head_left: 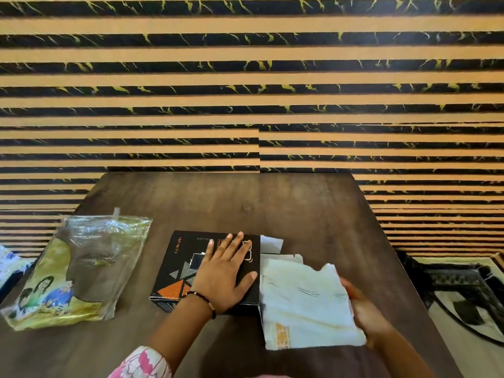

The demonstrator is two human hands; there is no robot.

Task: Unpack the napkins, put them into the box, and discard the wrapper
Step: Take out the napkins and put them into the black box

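Note:
A black box point(174, 271) with orange and grey triangles lies in the middle of the dark wooden table point(286, 208). My left hand point(225, 271) rests flat on its top, fingers spread. My right hand point(362, 309) grips a stack of folded white napkins point(305, 304) by its right edge, held against the box's right end. White flaps point(270, 242) stick out at that end. The clear and yellow plastic wrapper point(79, 268), printed with cartoon figures, lies flattened on the table's left side.
A striped black and tan wall point(251, 77) stands right behind the table. A patterned rug point(463, 296) shows on the floor at the right. Some blue and white cloth point(8, 263) peeks in at the left edge.

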